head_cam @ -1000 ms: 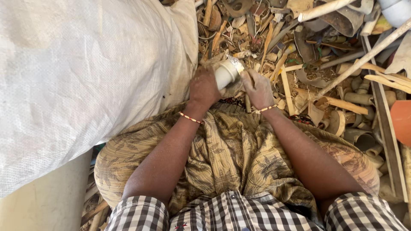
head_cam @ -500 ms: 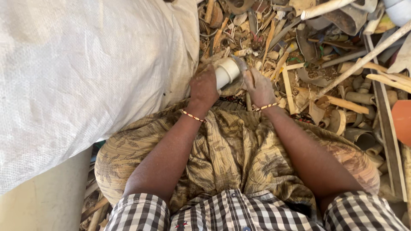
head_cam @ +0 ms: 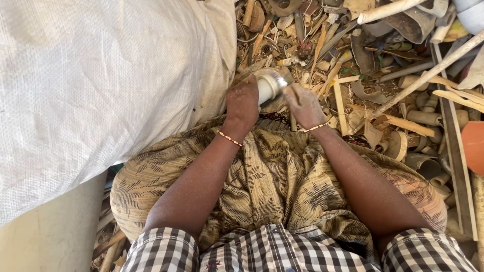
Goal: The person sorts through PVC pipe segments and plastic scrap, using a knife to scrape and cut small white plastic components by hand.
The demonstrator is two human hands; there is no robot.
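Still our left hand (head_cam: 243,103) stays clamped on the white pipe piece (head_cam: 267,86), while our right hand (head_cam: 304,104), fingers curled shut, has slid just off its end.

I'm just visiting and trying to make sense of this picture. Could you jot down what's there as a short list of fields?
Setting: a person sits over a heap of broken pipe scraps
Left hand: left hand grips a short white pipe piece
Right hand: right hand is at the end of the same pipe piece; its grip is hidden
Wrists: thin bead bracelets on both
Lap: patterned tan cloth
To the person's left: big white woven sack
Far right edge: orange object, only partly in view
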